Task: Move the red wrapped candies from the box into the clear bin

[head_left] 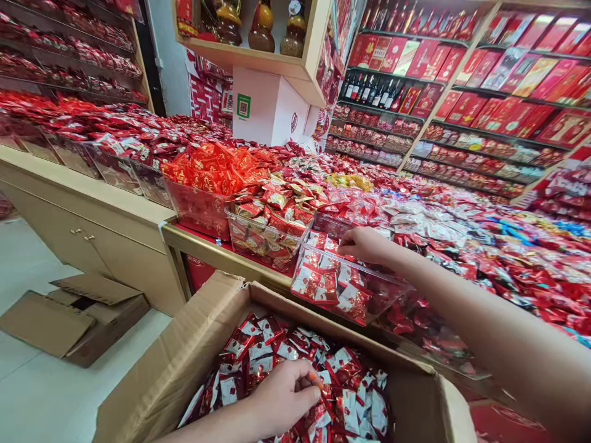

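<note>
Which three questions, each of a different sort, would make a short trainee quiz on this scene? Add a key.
1. Multiple choice: where is the left hand? (a) in the near cardboard box; (b) on the bottle shelf; (c) on the floor.
2. True or false: the right hand is in that same box.
3. Fill in the blank: the packets around the left hand are red and ____.

Key: 1 (a). 2 False; it is at a clear bin on the far side of the box. 3 White.
</note>
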A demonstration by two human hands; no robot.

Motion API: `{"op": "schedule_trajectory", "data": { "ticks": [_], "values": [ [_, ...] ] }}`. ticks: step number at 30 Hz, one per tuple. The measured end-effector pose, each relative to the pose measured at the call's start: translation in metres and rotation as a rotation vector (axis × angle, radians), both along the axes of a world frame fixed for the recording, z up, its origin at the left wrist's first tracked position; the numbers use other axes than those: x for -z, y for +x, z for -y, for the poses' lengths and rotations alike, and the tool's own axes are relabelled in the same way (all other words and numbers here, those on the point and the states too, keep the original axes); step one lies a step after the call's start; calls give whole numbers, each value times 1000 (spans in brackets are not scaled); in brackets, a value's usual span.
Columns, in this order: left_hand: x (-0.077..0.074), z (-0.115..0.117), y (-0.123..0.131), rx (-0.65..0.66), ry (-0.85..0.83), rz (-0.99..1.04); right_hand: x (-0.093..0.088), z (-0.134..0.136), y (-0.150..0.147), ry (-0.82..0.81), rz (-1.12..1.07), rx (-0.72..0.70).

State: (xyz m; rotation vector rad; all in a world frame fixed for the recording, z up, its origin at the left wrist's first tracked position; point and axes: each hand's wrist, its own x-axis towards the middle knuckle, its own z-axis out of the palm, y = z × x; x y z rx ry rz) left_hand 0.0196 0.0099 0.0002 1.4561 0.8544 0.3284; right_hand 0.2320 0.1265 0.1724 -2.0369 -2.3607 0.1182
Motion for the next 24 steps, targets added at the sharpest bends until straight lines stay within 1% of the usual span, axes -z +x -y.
{"op": "schedule_trajectory", "data": {
  "ticks": [4,11,16,24],
  "values": [
    [-2,0,-1,23,21,-24,-1,-2,-8,-184,-127,-53],
    [-8,-1,-1,43,54,-75,12,-7,-9,-343,-278,-66],
    [-9,0,-2,46,71,-105,12,-3,-3,-423,-338,-68],
    [-3,1,-4,80,129,-142,10,-1,0,-489,-374,-90]
  ]
}}
